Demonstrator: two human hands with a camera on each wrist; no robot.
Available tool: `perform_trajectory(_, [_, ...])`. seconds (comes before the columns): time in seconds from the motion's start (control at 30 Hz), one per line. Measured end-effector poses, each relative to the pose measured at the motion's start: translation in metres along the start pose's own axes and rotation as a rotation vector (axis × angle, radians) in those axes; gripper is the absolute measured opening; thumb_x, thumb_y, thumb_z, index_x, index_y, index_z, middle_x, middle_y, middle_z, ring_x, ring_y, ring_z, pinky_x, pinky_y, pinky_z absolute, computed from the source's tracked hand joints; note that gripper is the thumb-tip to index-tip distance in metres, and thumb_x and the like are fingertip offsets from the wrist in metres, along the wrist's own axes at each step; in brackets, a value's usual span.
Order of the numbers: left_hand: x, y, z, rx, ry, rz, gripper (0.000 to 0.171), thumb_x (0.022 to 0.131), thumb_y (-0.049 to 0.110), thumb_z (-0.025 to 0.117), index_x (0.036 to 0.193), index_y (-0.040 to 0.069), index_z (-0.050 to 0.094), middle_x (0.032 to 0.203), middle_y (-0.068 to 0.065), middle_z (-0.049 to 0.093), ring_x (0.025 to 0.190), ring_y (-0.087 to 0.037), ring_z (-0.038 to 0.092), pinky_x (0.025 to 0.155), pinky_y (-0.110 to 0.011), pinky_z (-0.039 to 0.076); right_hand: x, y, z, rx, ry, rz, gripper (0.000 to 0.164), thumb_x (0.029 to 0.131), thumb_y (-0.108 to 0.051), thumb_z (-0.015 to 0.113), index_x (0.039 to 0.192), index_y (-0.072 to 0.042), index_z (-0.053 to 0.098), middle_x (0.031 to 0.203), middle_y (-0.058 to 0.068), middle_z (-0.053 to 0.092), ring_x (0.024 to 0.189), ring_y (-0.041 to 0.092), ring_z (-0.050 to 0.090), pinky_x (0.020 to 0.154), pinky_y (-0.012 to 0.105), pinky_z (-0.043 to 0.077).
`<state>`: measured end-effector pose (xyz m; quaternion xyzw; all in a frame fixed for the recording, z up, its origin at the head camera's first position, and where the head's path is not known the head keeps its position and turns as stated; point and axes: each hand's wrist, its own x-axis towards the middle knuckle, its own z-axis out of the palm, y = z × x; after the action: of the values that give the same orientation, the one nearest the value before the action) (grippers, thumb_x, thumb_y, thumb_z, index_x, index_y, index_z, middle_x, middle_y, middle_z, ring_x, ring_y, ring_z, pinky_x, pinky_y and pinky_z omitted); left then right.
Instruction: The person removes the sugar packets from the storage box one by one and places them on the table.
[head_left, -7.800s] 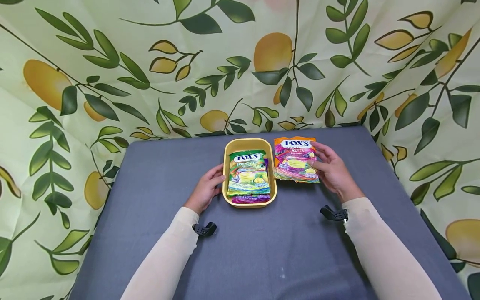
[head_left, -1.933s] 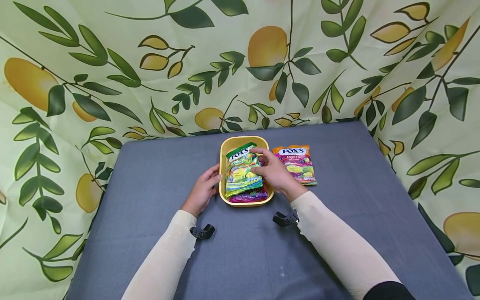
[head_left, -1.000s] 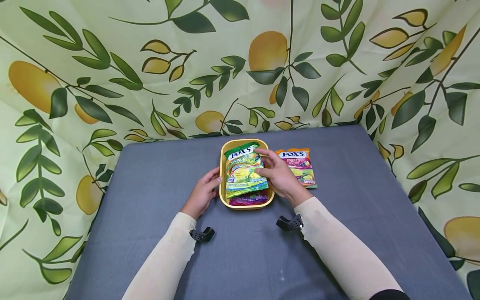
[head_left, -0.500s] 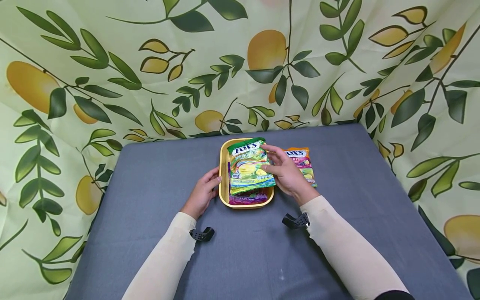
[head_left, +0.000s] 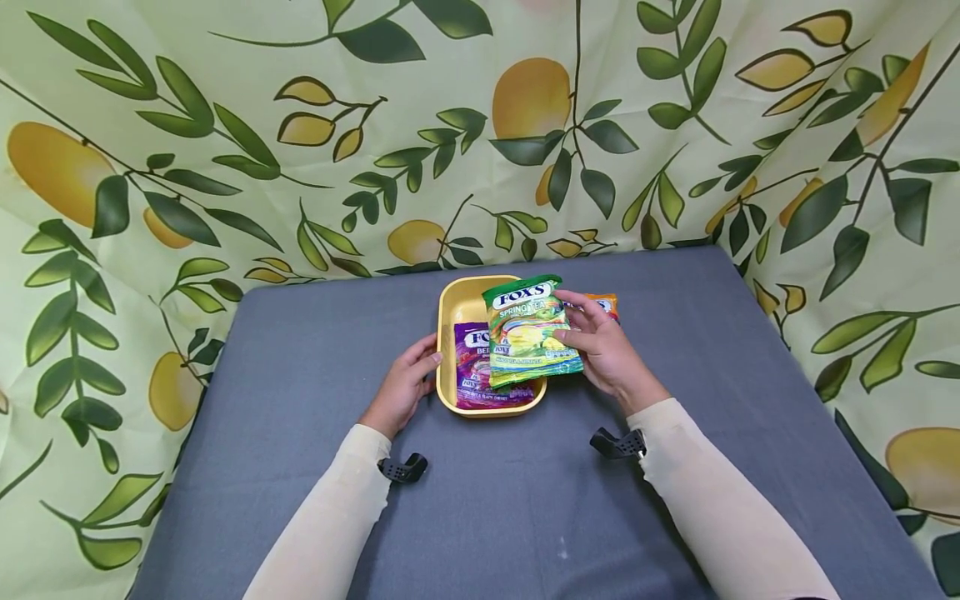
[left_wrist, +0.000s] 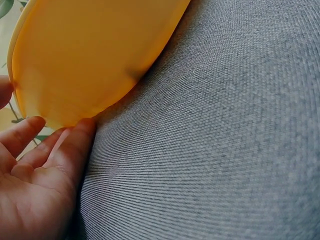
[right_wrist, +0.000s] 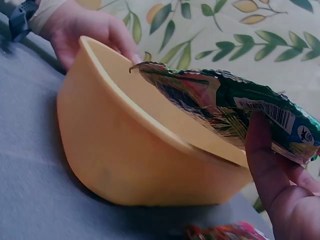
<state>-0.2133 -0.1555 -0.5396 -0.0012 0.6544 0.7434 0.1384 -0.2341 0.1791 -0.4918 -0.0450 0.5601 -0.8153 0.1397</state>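
My right hand [head_left: 611,358] pinches the right side of a green FOX'S Spring Tea candy bag [head_left: 528,333], thumb on its front and fingers behind. The right wrist view shows the bag's barcoded back [right_wrist: 275,116] above the rim of a yellow plastic tub [right_wrist: 120,160]. In the head view it overlaps the tub's right side. Inside the tub lies a purple FOX'S candy bag [head_left: 472,379], partly covered by the green one. My left hand [head_left: 401,387] rests its fingertips against the tub's left outer wall [left_wrist: 100,60], with the tub standing on the table.
An orange and pink FOX'S Fruits candy bag [head_left: 606,306] lies right of the tub, mostly hidden by my right hand and the green bag. Grey cloth covers the table [head_left: 480,517]. A leaf-and-fruit printed curtain [head_left: 450,83] rises behind and along both sides.
The orange bag, earlier in my right hand, now lies on the table. My right hand has since lifted the green bag and moved it right, uncovering the purple one. My left hand stays put.
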Motion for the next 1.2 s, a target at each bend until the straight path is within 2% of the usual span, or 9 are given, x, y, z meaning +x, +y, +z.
perform_trajectory(0.27, [0.000, -0.001, -0.001, 0.028, 0.019, -0.017, 0.062, 0.111, 0.022, 0.060, 0.168, 0.006, 0.040, 0.164, -0.017, 0.047, 0.139, -0.035, 0.054, 0.103, -0.045, 0.053, -0.004, -0.007, -0.017, 0.017, 0.051, -0.017, 0.063, 0.107, 0.015, 0.053, 0.163, -0.014, 0.045, 0.163, 0.017, 0.038, 0.125, 0.030, 0.063, 0.092, 0.040, 0.060])
perform_trajectory(0.43, [0.000, 0.000, -0.001, 0.031, 0.018, -0.020, 0.061, 0.111, 0.022, 0.059, 0.168, 0.006, 0.041, 0.163, -0.017, 0.047, 0.139, -0.035, 0.055, 0.104, -0.045, 0.053, -0.007, -0.011, -0.028, 0.011, 0.076, -0.026, 0.063, 0.107, 0.013, 0.055, 0.163, -0.015, 0.045, 0.162, 0.016, 0.039, 0.124, 0.028, 0.064, 0.090, 0.039, 0.061])
perform_trajectory(0.83, [0.000, 0.000, 0.000, 0.020, 0.005, -0.019, 0.060, 0.112, 0.020, 0.057, 0.167, 0.005, 0.040, 0.165, -0.018, 0.045, 0.141, -0.035, 0.052, 0.108, -0.049, 0.050, -0.019, -0.018, -0.059, 0.024, 0.083, -0.079, 0.062, 0.108, 0.011, 0.058, 0.164, -0.013, 0.045, 0.153, 0.014, 0.047, 0.118, 0.023, 0.068, 0.087, 0.035, 0.062])
perform_trajectory(1.03, [-0.001, 0.000, 0.000, 0.014, 0.006, -0.009, 0.059, 0.112, 0.019, 0.056, 0.167, 0.004, 0.040, 0.164, -0.018, 0.045, 0.141, -0.036, 0.053, 0.106, -0.047, 0.051, -0.025, -0.022, -0.072, 0.034, 0.106, -0.076, 0.063, 0.108, 0.008, 0.061, 0.165, -0.014, 0.045, 0.154, 0.012, 0.048, 0.116, 0.022, 0.070, 0.087, 0.037, 0.062])
perform_trajectory(1.2, [-0.001, 0.000, 0.000, 0.017, 0.007, -0.014, 0.059, 0.113, 0.019, 0.057, 0.168, 0.005, 0.040, 0.165, -0.017, 0.045, 0.142, -0.036, 0.052, 0.110, -0.051, 0.049, -0.031, -0.026, -0.083, 0.072, 0.115, -0.085, 0.065, 0.107, 0.009, 0.062, 0.165, -0.012, 0.043, 0.152, 0.011, 0.051, 0.113, 0.023, 0.073, 0.086, 0.038, 0.061])
